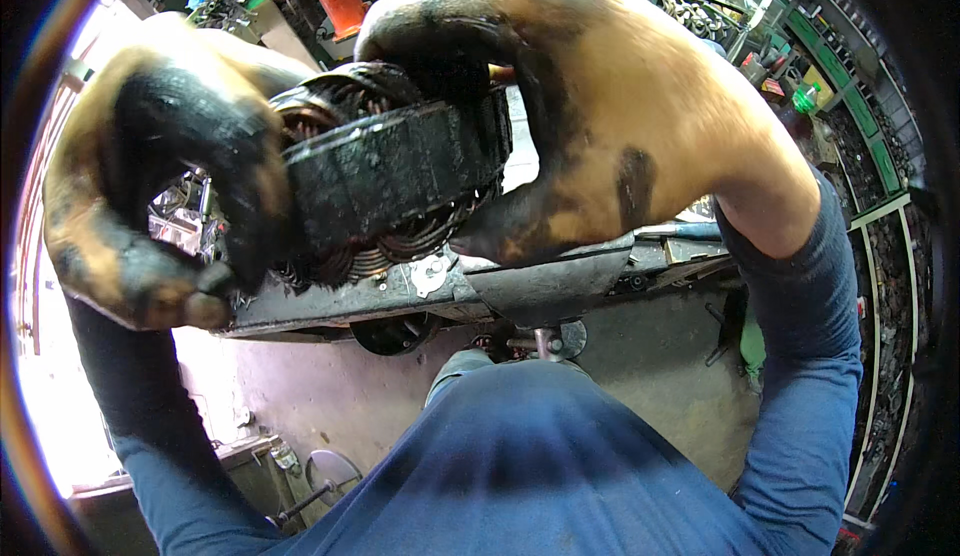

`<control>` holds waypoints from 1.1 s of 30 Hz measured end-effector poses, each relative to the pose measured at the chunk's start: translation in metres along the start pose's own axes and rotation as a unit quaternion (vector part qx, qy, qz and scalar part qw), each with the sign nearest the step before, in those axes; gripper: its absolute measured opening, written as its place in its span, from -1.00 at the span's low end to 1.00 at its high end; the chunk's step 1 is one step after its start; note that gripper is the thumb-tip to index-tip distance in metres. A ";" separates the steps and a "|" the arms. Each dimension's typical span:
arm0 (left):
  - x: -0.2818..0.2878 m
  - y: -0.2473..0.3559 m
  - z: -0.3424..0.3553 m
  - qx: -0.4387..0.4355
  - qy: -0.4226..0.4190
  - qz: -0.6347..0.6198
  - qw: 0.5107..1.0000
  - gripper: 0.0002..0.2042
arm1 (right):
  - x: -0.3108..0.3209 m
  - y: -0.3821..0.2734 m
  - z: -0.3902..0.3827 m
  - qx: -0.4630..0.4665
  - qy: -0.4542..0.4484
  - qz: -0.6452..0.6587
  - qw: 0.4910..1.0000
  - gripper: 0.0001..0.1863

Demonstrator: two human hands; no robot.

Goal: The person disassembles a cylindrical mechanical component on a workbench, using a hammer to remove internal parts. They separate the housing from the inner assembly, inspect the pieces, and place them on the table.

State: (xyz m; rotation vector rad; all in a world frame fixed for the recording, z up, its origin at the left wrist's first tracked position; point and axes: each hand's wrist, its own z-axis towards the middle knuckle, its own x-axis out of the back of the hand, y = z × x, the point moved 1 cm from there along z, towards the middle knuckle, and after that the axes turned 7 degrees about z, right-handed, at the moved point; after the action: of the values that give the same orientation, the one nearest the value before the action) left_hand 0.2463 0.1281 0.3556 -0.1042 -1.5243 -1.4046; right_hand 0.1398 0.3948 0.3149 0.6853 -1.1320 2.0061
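Observation:
High in front of me, above a workbench, is a motor stator (pixel 385 171). It has a blackened, ring-shaped metal core, with coils of copper wire showing at its top and bottom edges. My right hand (pixel 590 106) wraps round its right end, fingers over the top and thumb under the lower edge. Against the left end press the curled fingers of my left hand (pixel 150 176), whose thumb stays apart from the core. Black grease covers much of both hands. The fingertips behind the stator are hidden.
Beneath the stator runs the workbench edge (pixel 330 308), with a small metal plate (pixel 428 274) on it. Parts crowd the bench behind, near an orange-red cylinder (pixel 340 4) and a green-capped bottle (pixel 804 101). Shelves (pixel 890 286) of parts line the right. A round metal disc (pixel 332 472) stands at lower left.

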 end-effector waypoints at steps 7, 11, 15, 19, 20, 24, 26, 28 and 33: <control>-0.016 -0.031 -0.096 0.115 0.634 -0.095 0.759 -0.62 | -0.048 -0.008 -0.012 -0.037 0.120 -0.272 0.954 -0.59; -0.082 -0.103 -0.096 0.283 0.535 -0.112 0.788 -0.60 | -0.124 -0.004 -0.009 -0.029 0.235 -0.281 0.930 -0.80; -0.121 -0.104 -0.084 0.303 0.487 -0.286 0.767 -0.33 | -0.171 -0.003 0.004 -0.041 0.281 -0.266 0.921 -0.70; -0.113 -0.079 -0.086 0.475 0.368 -0.041 0.798 -0.34 | -0.183 -0.007 0.012 -0.066 0.283 -0.246 0.924 -0.61; -0.108 -0.078 -0.088 0.517 0.370 -0.056 0.770 -0.35 | -0.185 -0.008 0.013 -0.071 0.236 -0.248 0.937 -0.58; -0.091 -0.086 -0.088 0.519 0.402 0.004 0.754 -0.40 | -0.186 -0.003 0.009 0.006 0.243 -0.344 0.907 -0.59; -0.085 -0.090 -0.085 0.435 0.438 -0.070 0.784 -0.37 | -0.183 0.007 -0.009 0.106 0.268 -0.313 0.905 -0.69; -0.070 -0.103 -0.082 0.406 0.407 -0.051 0.817 -0.34 | -0.173 0.023 -0.045 0.049 0.358 -0.204 0.910 -0.72; -0.053 -0.124 -0.077 0.417 0.349 -0.106 0.832 -0.34 | -0.160 0.066 -0.122 -0.280 0.317 -0.206 0.883 -0.66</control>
State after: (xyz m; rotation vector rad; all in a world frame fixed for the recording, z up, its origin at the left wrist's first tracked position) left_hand 0.2374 0.0569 0.2180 1.0352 -1.3833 -0.6719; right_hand 0.1714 0.4259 0.1077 -0.0506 -0.9748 1.2835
